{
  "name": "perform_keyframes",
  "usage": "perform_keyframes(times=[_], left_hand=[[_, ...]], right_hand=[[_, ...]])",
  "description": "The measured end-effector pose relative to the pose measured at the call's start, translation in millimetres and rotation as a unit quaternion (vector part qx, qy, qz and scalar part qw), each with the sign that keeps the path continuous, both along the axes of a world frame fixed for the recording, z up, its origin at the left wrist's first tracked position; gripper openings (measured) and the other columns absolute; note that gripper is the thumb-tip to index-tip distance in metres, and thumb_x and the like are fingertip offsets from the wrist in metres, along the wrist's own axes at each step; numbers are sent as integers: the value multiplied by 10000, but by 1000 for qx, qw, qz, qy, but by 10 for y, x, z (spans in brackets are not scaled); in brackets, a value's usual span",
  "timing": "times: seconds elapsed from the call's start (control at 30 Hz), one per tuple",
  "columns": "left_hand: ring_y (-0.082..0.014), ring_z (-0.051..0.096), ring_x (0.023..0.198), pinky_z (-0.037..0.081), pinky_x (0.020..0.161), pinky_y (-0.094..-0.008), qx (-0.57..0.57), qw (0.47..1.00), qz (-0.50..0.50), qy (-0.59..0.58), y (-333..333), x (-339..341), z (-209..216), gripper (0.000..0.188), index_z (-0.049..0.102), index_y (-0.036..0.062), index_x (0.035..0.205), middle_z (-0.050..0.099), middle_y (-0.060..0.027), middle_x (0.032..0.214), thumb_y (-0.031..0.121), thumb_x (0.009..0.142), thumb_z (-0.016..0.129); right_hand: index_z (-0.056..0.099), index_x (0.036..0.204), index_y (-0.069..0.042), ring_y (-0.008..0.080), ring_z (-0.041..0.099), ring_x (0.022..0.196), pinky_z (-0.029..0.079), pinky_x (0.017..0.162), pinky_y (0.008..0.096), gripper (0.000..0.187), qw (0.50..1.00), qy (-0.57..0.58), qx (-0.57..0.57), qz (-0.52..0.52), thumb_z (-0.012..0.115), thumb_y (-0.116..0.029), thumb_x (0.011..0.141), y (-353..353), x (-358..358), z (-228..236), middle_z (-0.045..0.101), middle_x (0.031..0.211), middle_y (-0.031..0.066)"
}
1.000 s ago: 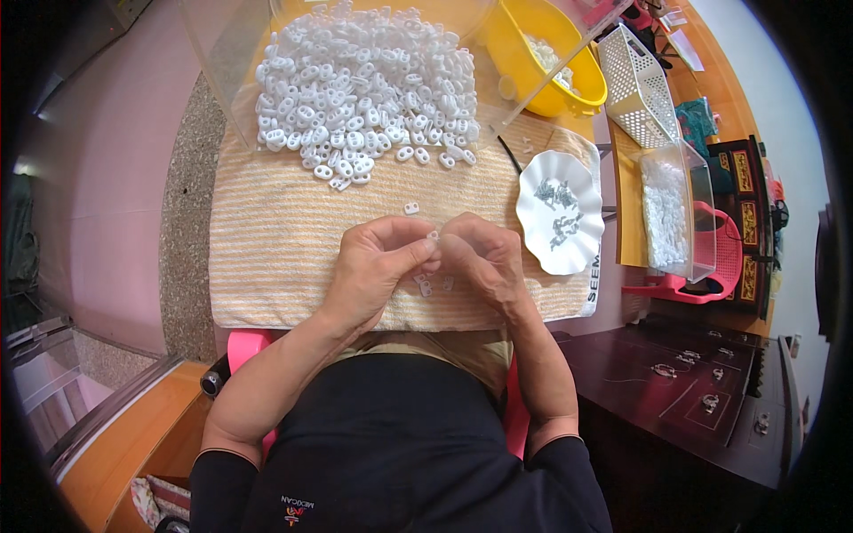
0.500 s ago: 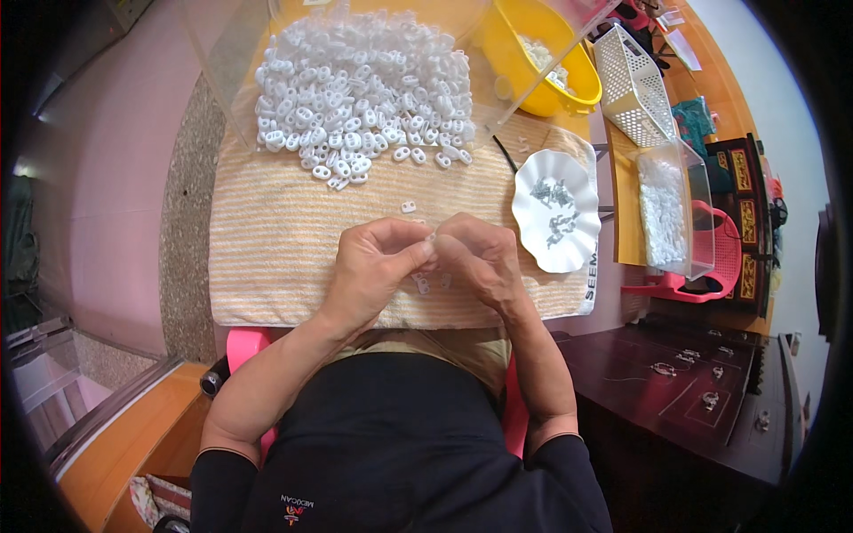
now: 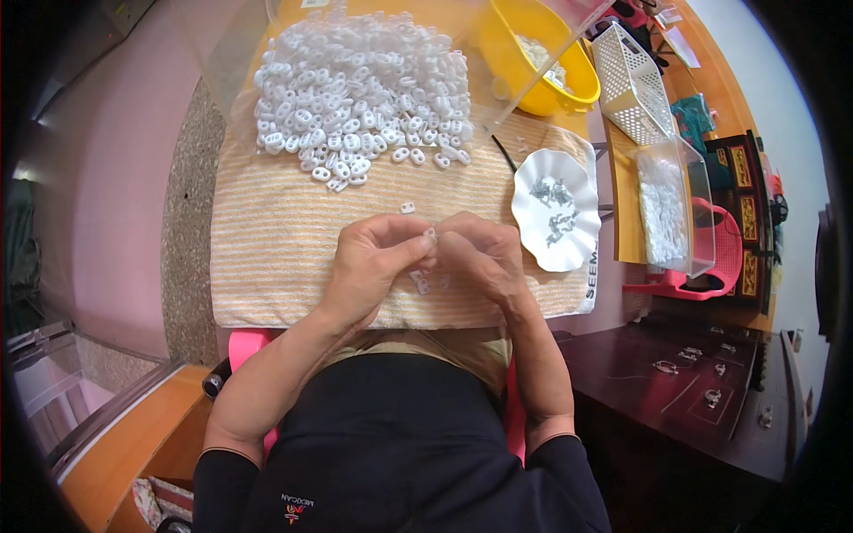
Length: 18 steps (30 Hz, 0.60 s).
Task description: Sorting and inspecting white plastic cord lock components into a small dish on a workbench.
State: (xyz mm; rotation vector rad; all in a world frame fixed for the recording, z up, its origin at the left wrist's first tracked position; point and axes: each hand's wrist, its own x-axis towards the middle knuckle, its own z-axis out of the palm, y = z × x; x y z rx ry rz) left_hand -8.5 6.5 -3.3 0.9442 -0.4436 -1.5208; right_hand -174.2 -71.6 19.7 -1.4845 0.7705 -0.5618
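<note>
My left hand (image 3: pixel 369 266) pinches a small white plastic two-hole piece (image 3: pixel 431 234) between thumb and forefinger. Right up against it is my right hand (image 3: pixel 484 253), its fingers curled and blurred; what they grip, if anything, is hidden. One loose two-hole piece lies on the striped towel (image 3: pixel 293 240) just beyond my hands, and a few more white pieces (image 3: pixel 421 284) lie under and between my wrists. A large heap of the same white pieces (image 3: pixel 355 98) spills toward me from a clear box. To the right, a white scalloped plate (image 3: pixel 540 244) holds small grey metal parts (image 3: pixel 560 222).
A yellow tub (image 3: pixel 582 84) with white pieces stands at the far right, beside a white perforated basket (image 3: pixel 653 120). Further right are a clear bin (image 3: pixel 662 213) of white pieces and a pink chair (image 3: pixel 724 253). A thin black stick (image 3: pixel 505 153) lies by the plate.
The fingers of my right hand have shifted slightly at the white piece, and more of that piece shows at my left fingertips. The loose pieces and the plate stay put.
</note>
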Motion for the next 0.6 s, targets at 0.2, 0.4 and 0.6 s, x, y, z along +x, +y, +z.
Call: perform_keyframes(times=[0.2, 0.4, 0.6], left_hand=[[-152, 668, 772, 569, 752, -278, 3, 1000, 12, 29, -9, 51, 5, 152, 635, -31, 1024, 682, -100, 883, 23, 882, 645], [-145, 666, 767, 544, 718, -258, 21, 999, 29, 30, -19, 76, 28, 158, 645, -27, 991, 687, -93, 837, 41, 854, 684], [-159, 666, 816, 578, 776, -291, 15, 998, 48, 38, -56, 142, 25, 145, 632, -30, 1018, 670, -97, 908, -6, 875, 640]], right_hand=[[661, 978, 37, 100, 603, 846, 478, 764, 236, 123, 998, 7, 35, -47, 603, -41, 903, -14, -56, 10, 653, 937, 45], [653, 975, 28, 70, 584, 834, 467, 754, 221, 98, 998, 34, -26, -51, 619, -6, 889, -70, -124, -41, 638, 944, 21], [646, 988, 22, 80, 576, 844, 460, 746, 222, 137, 988, 66, -134, -30, 610, 42, 857, -135, -177, -129, 628, 929, 20]])
